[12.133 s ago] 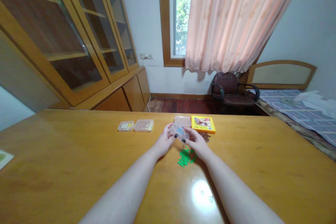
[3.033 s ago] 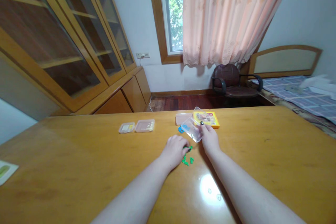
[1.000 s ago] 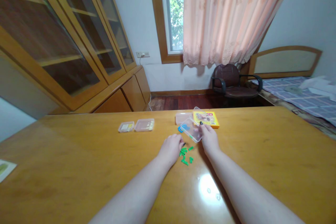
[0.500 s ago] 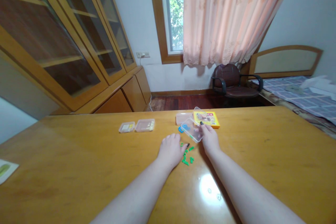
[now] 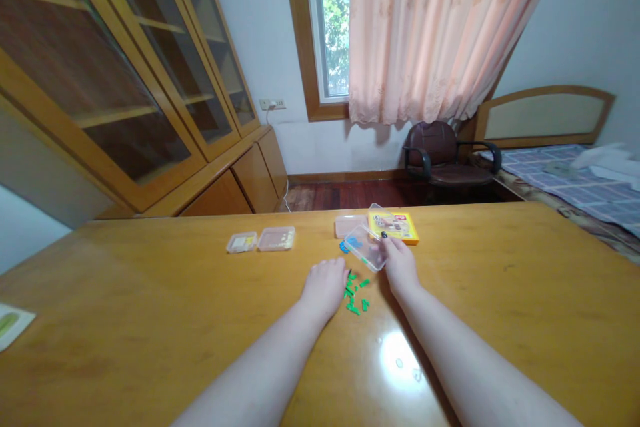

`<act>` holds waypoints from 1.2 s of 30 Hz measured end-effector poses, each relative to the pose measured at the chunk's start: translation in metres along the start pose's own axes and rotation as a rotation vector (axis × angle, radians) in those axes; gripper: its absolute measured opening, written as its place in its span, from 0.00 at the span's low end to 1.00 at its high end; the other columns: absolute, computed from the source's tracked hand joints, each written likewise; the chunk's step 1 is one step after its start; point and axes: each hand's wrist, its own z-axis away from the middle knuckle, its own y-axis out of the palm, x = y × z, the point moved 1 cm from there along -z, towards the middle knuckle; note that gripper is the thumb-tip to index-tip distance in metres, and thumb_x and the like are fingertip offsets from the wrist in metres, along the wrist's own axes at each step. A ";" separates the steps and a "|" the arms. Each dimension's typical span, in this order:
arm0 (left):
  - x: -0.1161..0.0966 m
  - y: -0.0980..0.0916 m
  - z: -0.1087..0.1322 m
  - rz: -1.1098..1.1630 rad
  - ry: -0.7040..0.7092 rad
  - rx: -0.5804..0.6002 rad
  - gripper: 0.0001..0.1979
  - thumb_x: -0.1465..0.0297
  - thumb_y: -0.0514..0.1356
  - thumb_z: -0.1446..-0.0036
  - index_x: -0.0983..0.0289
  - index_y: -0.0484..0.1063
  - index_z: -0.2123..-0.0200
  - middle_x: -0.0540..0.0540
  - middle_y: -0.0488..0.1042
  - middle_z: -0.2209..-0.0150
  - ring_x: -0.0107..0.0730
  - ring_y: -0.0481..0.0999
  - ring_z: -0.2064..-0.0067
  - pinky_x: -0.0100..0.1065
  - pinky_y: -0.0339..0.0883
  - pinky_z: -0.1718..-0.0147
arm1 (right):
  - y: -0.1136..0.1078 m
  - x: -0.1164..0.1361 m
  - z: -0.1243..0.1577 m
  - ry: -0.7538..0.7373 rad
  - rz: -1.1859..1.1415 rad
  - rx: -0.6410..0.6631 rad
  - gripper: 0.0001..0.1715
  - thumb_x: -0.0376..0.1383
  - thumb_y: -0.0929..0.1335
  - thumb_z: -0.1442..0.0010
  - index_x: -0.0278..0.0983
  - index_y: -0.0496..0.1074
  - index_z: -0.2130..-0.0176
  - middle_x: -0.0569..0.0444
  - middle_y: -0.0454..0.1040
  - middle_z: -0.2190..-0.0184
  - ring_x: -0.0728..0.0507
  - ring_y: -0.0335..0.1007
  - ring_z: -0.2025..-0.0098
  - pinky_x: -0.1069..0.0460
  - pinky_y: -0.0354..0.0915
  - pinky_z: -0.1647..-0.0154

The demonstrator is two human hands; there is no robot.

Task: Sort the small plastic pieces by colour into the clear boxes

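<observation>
Several small green pieces (image 5: pixel 353 293) lie scattered on the table just right of my left hand (image 5: pixel 326 287). That hand rests low over the table with its fingers curled together, and whatever its fingertips hold, if anything, is hidden. My right hand (image 5: pixel 400 265) grips the right edge of a clear plastic box (image 5: pixel 367 250), which is tilted above the table. Some green shows at the box's lower edge. Blue pieces (image 5: pixel 344 247) are at its left side, some seen through the plastic.
Behind the clear box are a yellow box (image 5: pixel 407 230) and another clear container (image 5: pixel 344 224). Two small clear boxes, one with yellow bits (image 5: pixel 242 242) and one with pale pieces (image 5: pixel 277 239), stand farther left. A paper (image 5: pixel 13 325) lies at the left edge of the wooden table (image 5: pixel 150 320).
My left hand's thumb has drawn in toward the fingers, and more green pieces show beside it. My right hand and the clear box have hardly moved.
</observation>
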 end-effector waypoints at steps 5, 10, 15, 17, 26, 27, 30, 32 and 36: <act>-0.001 -0.001 0.002 0.011 0.101 -0.009 0.11 0.61 0.54 0.42 0.63 0.69 0.66 0.57 0.74 0.65 0.40 0.73 0.61 0.37 0.63 0.64 | 0.000 0.001 0.001 0.008 0.034 -0.005 0.21 0.52 0.67 0.54 0.37 0.69 0.78 0.54 0.71 0.82 0.47 0.60 0.80 0.53 0.56 0.77; -0.001 0.001 0.002 0.025 0.153 -0.022 0.08 0.64 0.54 0.42 0.62 0.69 0.66 0.56 0.74 0.65 0.39 0.73 0.62 0.36 0.63 0.64 | 0.000 -0.005 -0.002 0.021 -0.019 0.004 0.19 0.50 0.67 0.54 0.37 0.69 0.78 0.55 0.71 0.81 0.48 0.59 0.80 0.52 0.56 0.77; 0.000 0.003 -0.001 0.045 0.160 -0.034 0.08 0.64 0.55 0.41 0.62 0.69 0.67 0.55 0.74 0.66 0.38 0.73 0.62 0.35 0.62 0.64 | -0.001 -0.011 -0.005 0.029 -0.051 0.025 0.16 0.47 0.67 0.53 0.36 0.70 0.76 0.55 0.72 0.80 0.48 0.59 0.80 0.53 0.56 0.76; 0.001 0.003 -0.001 0.055 0.171 -0.045 0.08 0.65 0.55 0.42 0.62 0.69 0.68 0.55 0.74 0.66 0.38 0.72 0.63 0.35 0.62 0.65 | -0.002 -0.010 -0.004 0.033 -0.057 0.022 0.15 0.46 0.67 0.53 0.36 0.70 0.75 0.55 0.72 0.80 0.48 0.59 0.80 0.53 0.56 0.76; 0.001 0.004 0.000 0.079 0.181 -0.060 0.06 0.67 0.54 0.41 0.62 0.68 0.65 0.55 0.73 0.64 0.36 0.71 0.61 0.35 0.62 0.62 | -0.001 -0.007 -0.003 0.031 -0.069 0.011 0.17 0.48 0.68 0.55 0.36 0.70 0.77 0.55 0.73 0.81 0.47 0.60 0.79 0.53 0.57 0.76; 0.001 0.004 0.000 0.077 0.180 -0.060 0.06 0.68 0.53 0.41 0.62 0.68 0.65 0.55 0.73 0.64 0.36 0.71 0.61 0.35 0.62 0.62 | -0.001 -0.007 -0.003 0.031 -0.070 0.012 0.17 0.48 0.69 0.55 0.36 0.69 0.77 0.55 0.72 0.81 0.48 0.60 0.80 0.53 0.57 0.76; 0.001 0.005 -0.001 0.067 0.186 -0.076 0.06 0.68 0.52 0.41 0.62 0.68 0.65 0.54 0.73 0.64 0.36 0.71 0.62 0.35 0.62 0.62 | -0.001 -0.009 -0.004 0.030 -0.063 0.012 0.17 0.47 0.69 0.54 0.36 0.70 0.77 0.56 0.72 0.82 0.48 0.59 0.81 0.53 0.56 0.76; 0.002 0.005 -0.001 0.065 0.185 -0.088 0.08 0.68 0.51 0.40 0.62 0.68 0.66 0.54 0.73 0.64 0.36 0.71 0.62 0.35 0.62 0.63 | -0.002 -0.010 -0.005 0.031 -0.065 0.010 0.17 0.47 0.68 0.54 0.36 0.70 0.77 0.55 0.72 0.81 0.48 0.58 0.81 0.53 0.56 0.77; 0.002 0.006 -0.001 0.079 0.188 -0.098 0.09 0.68 0.50 0.39 0.62 0.68 0.67 0.54 0.73 0.64 0.35 0.71 0.62 0.35 0.61 0.63 | -0.002 -0.014 -0.007 0.029 -0.063 0.011 0.17 0.48 0.68 0.53 0.35 0.71 0.75 0.55 0.73 0.80 0.48 0.59 0.80 0.53 0.56 0.77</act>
